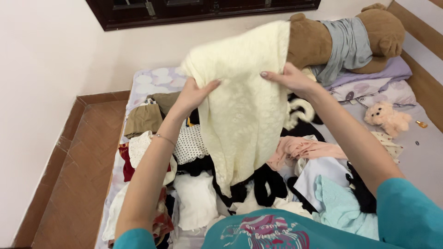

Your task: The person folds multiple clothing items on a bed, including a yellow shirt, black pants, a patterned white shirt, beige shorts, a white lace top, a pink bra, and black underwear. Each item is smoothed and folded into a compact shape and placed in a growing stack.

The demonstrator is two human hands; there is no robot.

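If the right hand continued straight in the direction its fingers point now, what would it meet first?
The right hand points leftward into the cream knitted garment it already grips, so that cloth comes first. Beyond it, probably the left hand, which holds the same garment, though depth is unclear.

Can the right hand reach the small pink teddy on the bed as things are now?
Probably not at once: the right hand grips the cream knitted garment together with the left hand. The small pink teddy lies uncovered to its right.

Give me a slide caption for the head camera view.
Both hands hold up a cream knitted garment above a bed piled with clothes.
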